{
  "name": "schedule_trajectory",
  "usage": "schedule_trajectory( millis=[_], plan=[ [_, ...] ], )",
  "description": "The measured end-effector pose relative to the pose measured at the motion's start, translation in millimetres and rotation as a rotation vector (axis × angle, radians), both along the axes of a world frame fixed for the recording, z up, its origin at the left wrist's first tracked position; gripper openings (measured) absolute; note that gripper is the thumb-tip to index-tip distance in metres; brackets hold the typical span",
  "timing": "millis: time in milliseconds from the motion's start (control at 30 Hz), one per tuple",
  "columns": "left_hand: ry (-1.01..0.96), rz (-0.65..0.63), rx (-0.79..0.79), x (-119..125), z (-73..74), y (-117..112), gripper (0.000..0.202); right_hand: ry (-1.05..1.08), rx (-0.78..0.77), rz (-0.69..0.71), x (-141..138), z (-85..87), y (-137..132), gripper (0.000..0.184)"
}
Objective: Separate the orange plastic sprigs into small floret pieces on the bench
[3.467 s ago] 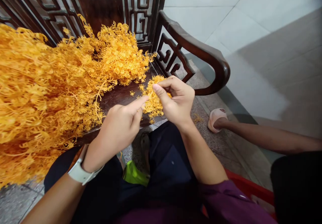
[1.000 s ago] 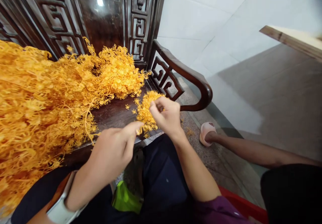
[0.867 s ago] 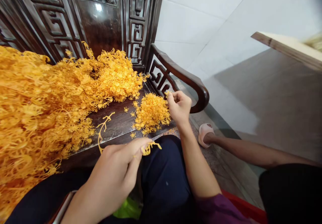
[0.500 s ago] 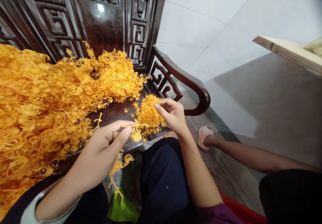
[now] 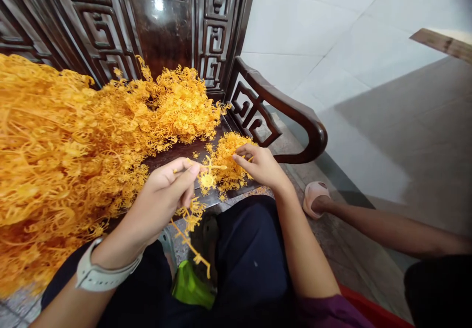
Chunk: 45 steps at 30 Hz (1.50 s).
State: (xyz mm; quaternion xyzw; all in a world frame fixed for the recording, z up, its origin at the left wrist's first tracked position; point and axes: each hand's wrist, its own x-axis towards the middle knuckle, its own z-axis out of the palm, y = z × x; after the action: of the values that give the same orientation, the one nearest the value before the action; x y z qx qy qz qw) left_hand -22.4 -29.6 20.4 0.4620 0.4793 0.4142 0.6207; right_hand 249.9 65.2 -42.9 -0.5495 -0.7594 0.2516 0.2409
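My left hand [image 5: 171, 185] is closed in a pinch on an orange-yellow plastic flower stem [image 5: 217, 167]. A small spiky blossom [image 5: 207, 180] hangs by its fingertips, and more of the plastic sprig [image 5: 191, 244] dangles below the hand. My right hand [image 5: 263, 165] hovers at the edge of a small heap of loose plastic blossoms [image 5: 232, 143], its fingers loosely curled with thumb and forefinger a little apart; nothing shows between them. To the left, a big mound of the same orange plastic flowers [image 5: 73, 146] covers the bench.
The dark carved wooden bench [image 5: 177, 153] has a curved armrest [image 5: 313, 121] at right. Another person's leg [image 5: 368, 227] with a pale slipper [image 5: 313, 200] is beyond it. A wooden board edge [image 5: 438, 42] juts in at upper right. A bright green object [image 5: 193, 286] lies below, between my legs.
The view has shifted, so the scene sits further right. My left hand with the stem has come up slightly, nearer the small heap. My right hand stays beside that heap.
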Motion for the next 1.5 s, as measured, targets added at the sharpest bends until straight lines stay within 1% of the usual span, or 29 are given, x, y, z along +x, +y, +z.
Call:
schedule_trajectory(
  millis=[33, 100, 167, 233, 300, 333, 400, 500, 567, 600, 700, 767, 867, 967, 1100, 1167, 1333, 1400, 1500],
  plan=[
    [-0.026, 0.004, -0.020, 0.9, -0.4, 0.1, 0.030, -0.011, 0.002, 0.003, -0.9, 0.9, -1.0, 0.032],
    [-0.086, 0.014, -0.058, 2.5, -1.7, 0.6, 0.025, 0.048, 0.044, -0.007, -5.9, 4.5, -5.7, 0.034],
    [-0.138, 0.043, -0.080, 3.5, -3.2, 1.8, 0.023, 0.214, 0.068, 0.025, -15.9, 10.3, -14.7, 0.036],
    [-0.168, 0.069, -0.104, 4.0, -4.5, 3.0, 0.026, 0.424, 0.025, 0.134, -30.3, 17.2, -27.2, 0.039],
    [-0.183, 0.062, -0.122, 4.3, -5.5, 3.4, 0.028, 0.550, -0.009, 0.239, -46.8, 22.8, -40.0, 0.033],
    [-0.182, 0.047, -0.125, 4.4, -5.9, 3.3, 0.029, 0.575, -0.003, 0.262, -54.5, 24.6, -45.3, 0.029],
    [-0.170, 0.015, -0.116, 4.5, -6.6, 2.9, 0.028, 0.604, 0.009, 0.260, -66.5, 26.0, -52.1, 0.022],
    [-0.096, -0.044, -0.072, 3.8, -7.4, 2.7, 0.026, 0.662, -0.059, 0.268, -72.8, 25.9, -53.7, 0.018],
    [-0.015, -0.105, -0.009, 2.7, -7.7, 3.0, 0.025, 0.652, -0.070, 0.305, -71.5, 26.8, -52.4, 0.017],
    [0.030, -0.134, 0.028, 2.3, -8.0, 3.2, 0.026, 0.635, -0.051, 0.322, -70.5, 27.6, -51.8, 0.016],
    [0.126, -0.170, 0.115, 2.7, -9.6, 3.6, 0.038, 0.607, 0.041, 0.309, -69.0, 30.2, -51.5, 0.017],
    [0.127, -0.134, 0.134, 5.2, -11.5, 3.3, 0.043, 0.595, 0.106, 0.243, -69.8, 31.2, -52.7, 0.021],
    [0.064, -0.025, 0.118, 11.1, -14.1, 1.6, 0.043, 0.551, 0.186, 0.150, -72.9, 31.7, -55.4, 0.025],
    [0.052, 0.062, 0.114, 16.2, -14.2, -0.8, 0.042, 0.490, 0.291, 0.120, -78.0, 31.6, -58.6, 0.027],
    [0.168, 0.158, 0.211, 20.5, -12.0, -4.2, 0.047, 0.348, 0.532, 0.100, -86.1, 30.6, -62.2, 0.030],
    [0.241, 0.181, 0.268, 22.8, -11.8, -6.6, 0.047, 0.295, 0.607, 0.099, -88.7, 29.9, -62.7, 0.029],
    [0.371, 0.185, 0.361, 28.7, -14.5, -14.1, 0.041, 0.239, 0.695, 0.069, -89.9, 28.3, -61.2, 0.029],
    [0.457, 0.187, 0.427, 29.4, -15.7, -16.1, 0.037, 0.239, 0.703, 0.043, -91.3, 28.4, -62.3, 0.031],
    [0.581, 0.211, 0.509, 28.6, -17.9, -17.3, 0.031, 0.237, 0.673, 0.033, -96.7, 30.6, -67.4, 0.033]
  ],
)
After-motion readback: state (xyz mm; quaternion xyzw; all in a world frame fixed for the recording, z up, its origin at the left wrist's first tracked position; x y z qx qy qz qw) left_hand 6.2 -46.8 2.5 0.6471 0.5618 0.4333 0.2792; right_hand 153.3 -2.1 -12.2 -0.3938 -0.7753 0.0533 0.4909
